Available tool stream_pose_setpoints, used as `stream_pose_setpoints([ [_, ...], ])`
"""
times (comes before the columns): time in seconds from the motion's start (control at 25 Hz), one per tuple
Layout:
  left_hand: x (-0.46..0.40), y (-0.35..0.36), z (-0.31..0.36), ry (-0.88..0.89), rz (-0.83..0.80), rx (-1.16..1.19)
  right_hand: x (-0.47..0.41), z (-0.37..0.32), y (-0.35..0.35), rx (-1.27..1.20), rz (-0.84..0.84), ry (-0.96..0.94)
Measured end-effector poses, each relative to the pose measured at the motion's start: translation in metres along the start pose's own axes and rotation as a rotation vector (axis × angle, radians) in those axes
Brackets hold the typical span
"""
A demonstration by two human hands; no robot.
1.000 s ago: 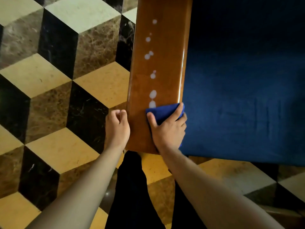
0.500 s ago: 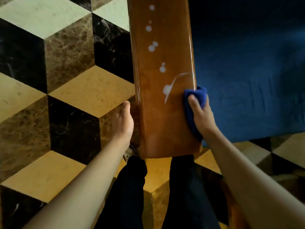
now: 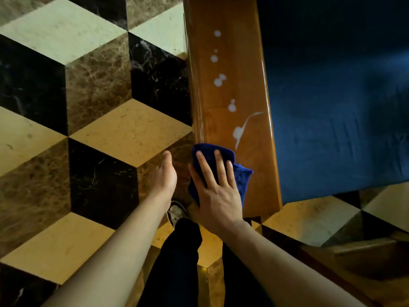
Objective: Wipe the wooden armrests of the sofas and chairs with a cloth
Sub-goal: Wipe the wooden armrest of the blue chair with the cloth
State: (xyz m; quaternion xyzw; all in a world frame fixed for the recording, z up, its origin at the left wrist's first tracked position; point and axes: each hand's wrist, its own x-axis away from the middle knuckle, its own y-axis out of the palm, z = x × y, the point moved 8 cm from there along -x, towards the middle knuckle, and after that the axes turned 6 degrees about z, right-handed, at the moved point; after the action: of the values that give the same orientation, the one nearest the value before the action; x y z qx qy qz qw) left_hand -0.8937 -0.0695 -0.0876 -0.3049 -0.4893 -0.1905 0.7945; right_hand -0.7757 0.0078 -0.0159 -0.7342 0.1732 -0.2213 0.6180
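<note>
Blue cloth [image 3: 240, 180] — soft, likely bunching easily — is lying under the flat, straight-fingered right hand [image 3: 218, 193] pressing it onto the glossy armrest [image 3: 254, 165].

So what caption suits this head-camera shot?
Right hand presses a blue cloth flat on a glossy wooden armrest below white droplets; left hand idle.

Dim warm light, glare on armrest [image 3: 230, 89] edge, dark corners, slight wide-angle warp.

right hand [image 3: 218, 191] pressing cloth [image 3: 240, 173], wooden armrest [image 3: 230, 89]
</note>
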Motion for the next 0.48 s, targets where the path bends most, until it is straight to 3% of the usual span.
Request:
stream_pose_setpoints([
  [0.24, -0.012, 0.006, 0.043, 0.158, 0.031, 0.048, -0.079, 0.006, -0.006, 0.063, 0.006, 0.071],
  [0.36, -0.003, 0.005, 0.034, 0.102, 0.034, -0.004, -0.013, 0.001, -0.006, 0.003, 0.017, -0.011],
  [0.48, 0.004, 0.014, 0.034, 0.061, -0.004, -0.053, 0.043, 0.031, -0.003, -0.029, 0.023, 0.224],
])
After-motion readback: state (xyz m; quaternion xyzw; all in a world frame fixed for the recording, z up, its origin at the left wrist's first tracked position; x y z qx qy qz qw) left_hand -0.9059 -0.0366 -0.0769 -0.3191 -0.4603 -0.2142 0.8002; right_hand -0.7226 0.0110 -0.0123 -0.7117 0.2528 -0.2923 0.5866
